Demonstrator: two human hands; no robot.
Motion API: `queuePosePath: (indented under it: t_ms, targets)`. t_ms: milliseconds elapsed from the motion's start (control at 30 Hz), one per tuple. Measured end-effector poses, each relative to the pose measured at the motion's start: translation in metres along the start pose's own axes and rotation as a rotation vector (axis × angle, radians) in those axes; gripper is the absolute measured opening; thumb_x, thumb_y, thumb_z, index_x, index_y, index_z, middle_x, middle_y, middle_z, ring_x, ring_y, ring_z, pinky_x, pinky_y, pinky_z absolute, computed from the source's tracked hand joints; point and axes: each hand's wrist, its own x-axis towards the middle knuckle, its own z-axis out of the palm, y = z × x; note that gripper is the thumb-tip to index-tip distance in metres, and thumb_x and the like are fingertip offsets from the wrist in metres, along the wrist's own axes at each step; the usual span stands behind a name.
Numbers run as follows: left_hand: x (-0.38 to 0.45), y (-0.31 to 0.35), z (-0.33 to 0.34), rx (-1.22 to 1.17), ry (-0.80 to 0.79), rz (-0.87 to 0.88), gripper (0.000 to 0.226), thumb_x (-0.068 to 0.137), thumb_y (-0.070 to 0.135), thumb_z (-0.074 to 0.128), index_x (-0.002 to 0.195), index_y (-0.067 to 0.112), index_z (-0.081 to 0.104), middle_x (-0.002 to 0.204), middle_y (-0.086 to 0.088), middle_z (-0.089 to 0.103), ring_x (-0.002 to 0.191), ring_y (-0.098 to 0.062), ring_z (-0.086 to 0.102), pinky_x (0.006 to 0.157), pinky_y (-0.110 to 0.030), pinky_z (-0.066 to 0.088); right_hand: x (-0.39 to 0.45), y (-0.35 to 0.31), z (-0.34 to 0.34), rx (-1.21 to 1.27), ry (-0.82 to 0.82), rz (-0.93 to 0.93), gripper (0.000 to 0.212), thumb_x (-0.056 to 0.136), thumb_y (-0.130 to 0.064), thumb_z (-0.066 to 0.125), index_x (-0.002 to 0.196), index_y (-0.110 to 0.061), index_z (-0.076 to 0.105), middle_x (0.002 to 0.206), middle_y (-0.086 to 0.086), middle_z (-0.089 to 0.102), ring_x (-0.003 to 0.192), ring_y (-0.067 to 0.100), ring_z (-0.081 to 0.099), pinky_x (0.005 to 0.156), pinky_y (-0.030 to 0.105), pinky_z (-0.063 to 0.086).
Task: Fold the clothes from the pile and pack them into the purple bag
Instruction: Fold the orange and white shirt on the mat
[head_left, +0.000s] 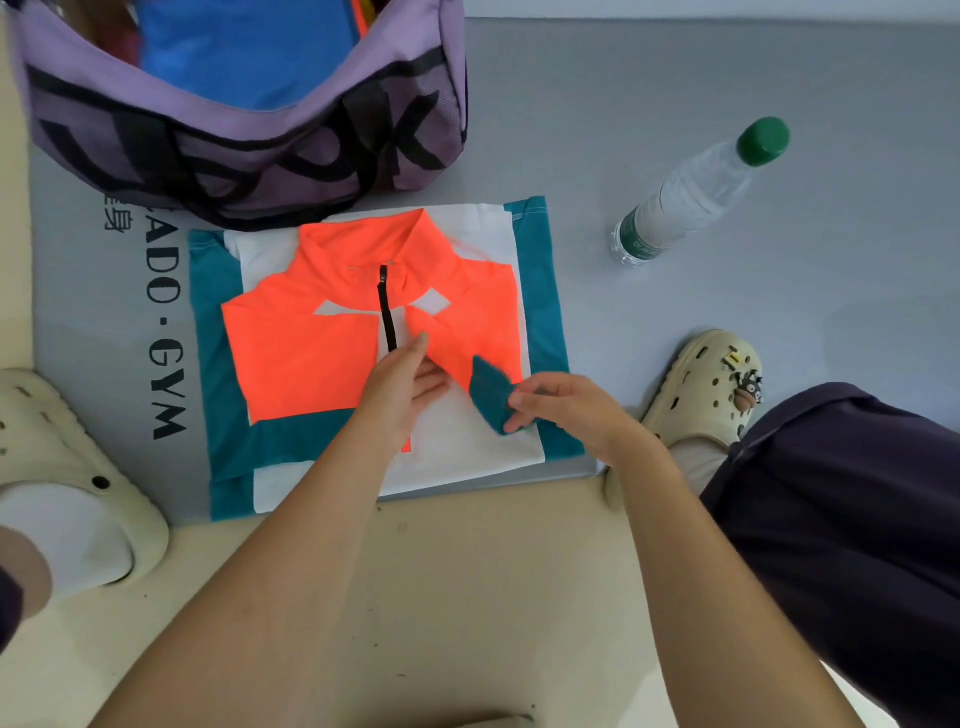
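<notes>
- Fingers of our right hand pinch the teal cuff; our left hand presses flat on the jersey.
- We judge folding half done; the purple bag already holds clothes.

You had a clear plastic water bottle standing on the grey mat, its green cap screwed on and a green label low on its body. The mat carried black lettering ending in "GYM" near its left edge, with a beige floor showing along its near side. Your cream clog on the right rested on the mat, with small charms fixed to its upper, and its partner sat at the left on the floor. A dark trouser leg filled the lower right.
</notes>
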Motion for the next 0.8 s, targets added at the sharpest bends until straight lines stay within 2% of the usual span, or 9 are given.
queuePosePath:
  t_ms: [100, 233, 333, 400, 467, 500, 567, 667, 800]
  targets:
    - [0.001, -0.002, -0.002, 0.087, 0.003, -0.01, 0.03, 0.094, 0.04, 0.062, 0.108, 0.014, 0.067, 0.101, -0.008, 0.076, 0.094, -0.023, 0.073, 0.083, -0.034, 0.06, 0.006, 0.005, 0.002, -0.234, 0.029, 0.1, 0.024, 0.091, -0.038, 0.06, 0.082, -0.019, 0.07, 0.08, -0.006, 0.076, 0.073, 0.009, 0.066, 0.081, 0.024, 0.048]
    - [0.007, -0.002, 0.009, 0.278, 0.201, 0.054, 0.037, 0.083, 0.023, 0.077, 0.113, 0.004, 0.065, 0.111, -0.011, 0.071, 0.103, -0.026, 0.067, 0.095, -0.041, 0.053, 0.013, 0.021, 0.008, -0.296, 0.486, 0.048, 0.018, 0.088, -0.035, 0.065, 0.089, -0.018, 0.058, 0.07, -0.002, 0.064, 0.06, 0.013, 0.056, 0.062, 0.029, 0.046]
    - [0.012, -0.003, 0.012, 0.449, 0.228, 0.096, 0.022, 0.085, 0.007, 0.067, 0.107, 0.009, 0.064, 0.098, -0.007, 0.067, 0.093, -0.023, 0.062, 0.085, -0.037, 0.051, 0.014, 0.028, 0.01, -0.366, 0.577, 0.038, 0.029, 0.085, -0.036, 0.071, 0.1, -0.023, 0.05, 0.064, -0.006, 0.048, 0.058, 0.012, 0.048, 0.052, 0.026, 0.035]
    - [0.011, 0.0, 0.01, 0.199, 0.162, 0.036, 0.022, 0.092, 0.004, 0.054, 0.108, 0.013, 0.065, 0.099, -0.004, 0.069, 0.094, -0.02, 0.065, 0.083, -0.033, 0.051, 0.017, 0.033, 0.008, -0.433, 0.556, 0.045, 0.021, 0.085, -0.033, 0.071, 0.091, -0.022, 0.054, 0.069, -0.009, 0.05, 0.066, 0.013, 0.049, 0.053, 0.023, 0.034]
    - [0.009, 0.003, 0.005, -0.221, 0.131, -0.06, 0.019, 0.098, 0.021, 0.052, 0.111, 0.018, 0.066, 0.103, -0.001, 0.071, 0.094, -0.015, 0.068, 0.079, -0.032, 0.054, 0.02, 0.037, 0.006, -0.467, 0.552, 0.052, 0.018, 0.087, -0.03, 0.07, 0.082, -0.021, 0.055, 0.074, -0.009, 0.053, 0.071, 0.014, 0.05, 0.055, 0.02, 0.034]
    - [0.01, 0.002, 0.001, -0.273, 0.136, -0.069, 0.025, 0.098, 0.034, 0.054, 0.116, 0.021, 0.065, 0.106, 0.0, 0.071, 0.097, -0.014, 0.068, 0.078, -0.031, 0.054, 0.021, 0.039, 0.006, -0.463, 0.553, 0.056, 0.018, 0.087, -0.029, 0.069, 0.08, -0.021, 0.055, 0.075, -0.008, 0.054, 0.071, 0.013, 0.05, 0.055, 0.02, 0.034]
    - [0.008, -0.001, -0.004, -0.105, 0.109, -0.017, 0.037, 0.092, 0.047, 0.062, 0.123, 0.026, 0.062, 0.113, 0.004, 0.071, 0.103, -0.012, 0.068, 0.082, -0.029, 0.054, 0.023, 0.04, 0.006, -0.465, 0.547, 0.06, 0.018, 0.087, -0.029, 0.069, 0.079, -0.021, 0.055, 0.075, -0.008, 0.054, 0.07, 0.012, 0.049, 0.055, 0.02, 0.034]
    - [0.008, -0.009, -0.003, 0.326, 0.187, 0.128, 0.021, 0.088, 0.027, 0.072, 0.107, 0.019, 0.068, 0.101, 0.004, 0.072, 0.096, -0.015, 0.068, 0.08, -0.025, 0.052, 0.022, 0.04, 0.006, -0.488, 0.518, 0.077, 0.02, 0.087, -0.033, 0.068, 0.079, -0.02, 0.056, 0.074, -0.007, 0.055, 0.069, 0.013, 0.05, 0.054, 0.022, 0.034]
    - [0.016, -0.005, -0.003, 0.464, 0.264, 0.203, 0.022, 0.095, 0.025, 0.057, 0.095, 0.004, 0.064, 0.083, -0.005, 0.058, 0.076, -0.017, 0.054, 0.065, -0.027, 0.041, 0.024, 0.024, 0.003, -0.524, 0.583, 0.013, 0.033, 0.086, -0.046, 0.067, 0.089, -0.015, 0.056, 0.075, -0.006, 0.055, 0.068, 0.015, 0.051, 0.055, 0.029, 0.037]
